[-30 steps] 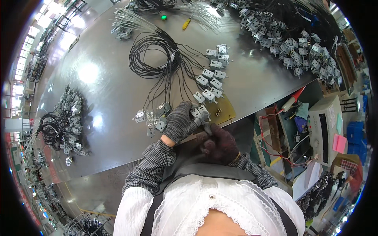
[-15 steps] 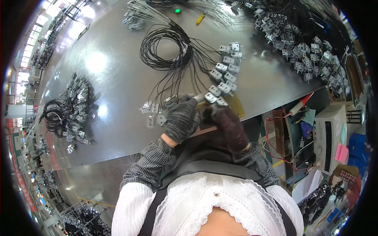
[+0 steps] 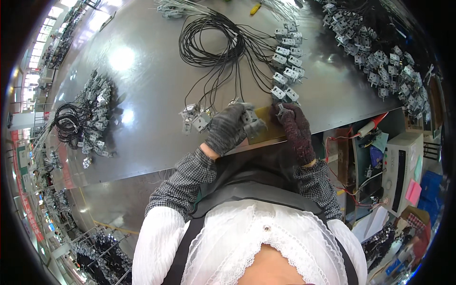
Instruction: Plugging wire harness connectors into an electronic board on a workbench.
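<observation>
My left hand [image 3: 226, 127], in a grey striped glove, is closed on a silver metal bracket [image 3: 251, 120] at the table's near edge. Beside it my right hand [image 3: 298, 133], in a dark maroon glove, has its fingers curled in; something small and grey shows at the fingertips, too little to name. Under and between the hands lies a yellowish-brown board [image 3: 267, 127]. To the left of my left hand sit loose brackets [image 3: 195, 119] on black cables. A slanting row of similar brackets [image 3: 289, 61] runs away beyond my right hand, wired to a coil of black cable [image 3: 211, 42].
A heap of cabled brackets [image 3: 95, 114] rests at the table's left; a larger pile [image 3: 375, 64] covers the far right. A yellow-handled tool [image 3: 255, 8] lies at the back. Below the right edge stand a beige box-shaped device [image 3: 401, 171] and a red-tipped tool [image 3: 372, 126] with red wire.
My hands have moved apart, the right one shifting to the right. The bracket in my left hand and the board now show more fully. The whole view has shifted slightly.
</observation>
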Motion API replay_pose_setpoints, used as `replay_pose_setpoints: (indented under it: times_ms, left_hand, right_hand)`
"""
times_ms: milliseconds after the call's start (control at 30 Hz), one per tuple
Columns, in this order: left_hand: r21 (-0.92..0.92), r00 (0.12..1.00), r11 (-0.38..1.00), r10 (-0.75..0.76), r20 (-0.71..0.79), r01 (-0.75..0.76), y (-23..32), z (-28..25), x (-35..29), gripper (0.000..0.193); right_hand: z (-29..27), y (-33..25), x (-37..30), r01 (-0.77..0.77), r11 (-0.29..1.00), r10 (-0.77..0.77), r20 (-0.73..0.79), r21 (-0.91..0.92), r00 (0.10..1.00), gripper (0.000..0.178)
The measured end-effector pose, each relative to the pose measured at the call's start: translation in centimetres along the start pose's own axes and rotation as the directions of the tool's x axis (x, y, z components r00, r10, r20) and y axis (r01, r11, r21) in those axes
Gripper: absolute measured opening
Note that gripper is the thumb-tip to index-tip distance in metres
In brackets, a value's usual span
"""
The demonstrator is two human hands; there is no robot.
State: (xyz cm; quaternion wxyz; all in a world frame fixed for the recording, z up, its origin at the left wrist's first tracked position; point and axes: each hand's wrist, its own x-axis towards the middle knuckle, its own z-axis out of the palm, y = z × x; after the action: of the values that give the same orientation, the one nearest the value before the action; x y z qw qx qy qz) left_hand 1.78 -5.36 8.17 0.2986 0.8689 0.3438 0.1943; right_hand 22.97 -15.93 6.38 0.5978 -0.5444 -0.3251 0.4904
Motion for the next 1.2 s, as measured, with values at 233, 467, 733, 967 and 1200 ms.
replay_pose_setpoints:
  times_ms: [233, 467, 733, 967, 1200]
  left_hand:
    - [0.075, 0.971, 0.993, -0.101, 0.219, 0.086, 0.6, 0.7, 1.6, 0.042]
    - [-0.053, 0.985, 0.999, 0.013, 0.172, -0.004, 0.7, -0.1, 1.0, 0.04]
    - [0.006, 0.985, 1.0, 0.013, 0.174, -0.014, -0.2, 0.2, 2.2, 0.04]
    - [0.041, 0.98, 0.999, 0.001, 0.198, -0.009, 0.3, -0.3, 2.2, 0.043]
    - [0.092, 0.975, 0.987, 0.11, 0.194, -0.129, 0.6, -0.1, 2.3, 0.048]
  right_hand:
    - [-0.4, -1.7, -2.0, -0.017, 0.921, 0.034, 0.037, -0.389, 0.999, 0.028]
    - [-1.2, -2.1, -4.7, 0.134, 0.851, -0.083, 0.122, -0.507, 0.989, 0.027]
    - [1.8, -0.8, -4.1, 0.378, 0.688, -0.348, 0.175, -0.619, 0.921, 0.032]
    - [0.4, 1.0, -6.2, 0.524, 0.402, -0.274, 0.447, -0.751, 0.852, 0.036]
    - [1.7, 1.0, -6.3, -0.19, 0.946, 0.222, 0.098, -0.261, 0.97, 0.04]
